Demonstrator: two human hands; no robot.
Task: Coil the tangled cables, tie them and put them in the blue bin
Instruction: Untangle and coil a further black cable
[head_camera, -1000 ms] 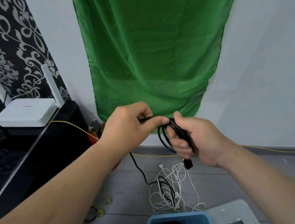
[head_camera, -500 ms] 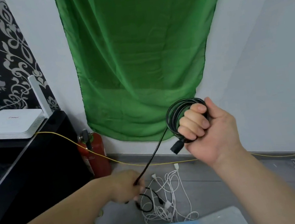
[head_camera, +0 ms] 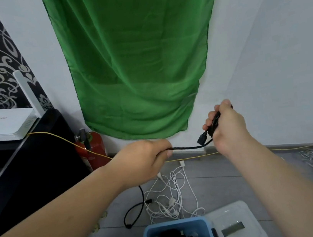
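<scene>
Right hand (head_camera: 226,126) grips coiled glossy black cable (head_camera: 188,147); left hand (head_camera: 145,160) pinches its straight run

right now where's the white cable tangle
Head view, low centre: the white cable tangle lies on the floor just beyond the blue bin, right of the black cable.

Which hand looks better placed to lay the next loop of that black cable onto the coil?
Left. The left hand grips the free run of the black cable, tail trailing to the floor; the right hand is full, holding the coil.
</scene>
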